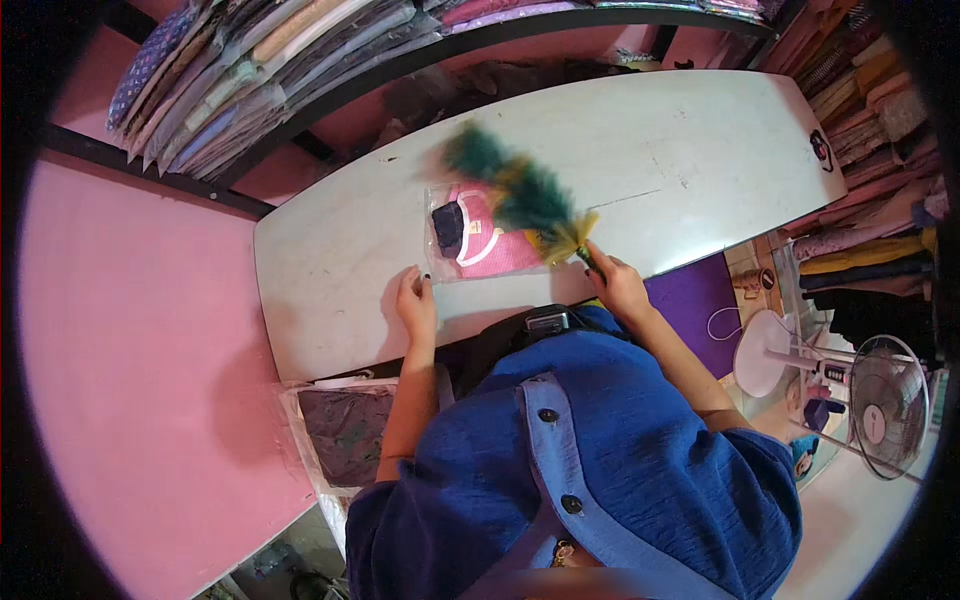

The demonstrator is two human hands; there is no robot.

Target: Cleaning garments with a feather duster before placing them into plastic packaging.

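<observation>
My right hand [619, 285] grips the handle of a green and yellow duster [529, 195], whose fluffy head is blurred and reaches up and left. Beneath the duster lies a clear plastic packet [442, 199] on the white tabletop [345, 247]. Inside it is a folded pink striped garment [514, 251] with white trim, beside a dark folded cloth [448, 229]. My left hand [416, 300] is at the packet's lower left corner with its fingers close together; whether it pinches the plastic is not clear.
A shelf [337, 94] with bagged folded garments [247, 82] runs along the back. More folded fabrics [870, 112] are stacked at right. A pink wall [150, 315] borders the table's left end. A fan [889, 409] stands lower right, and a bagged dark cloth [345, 431] lies lower left.
</observation>
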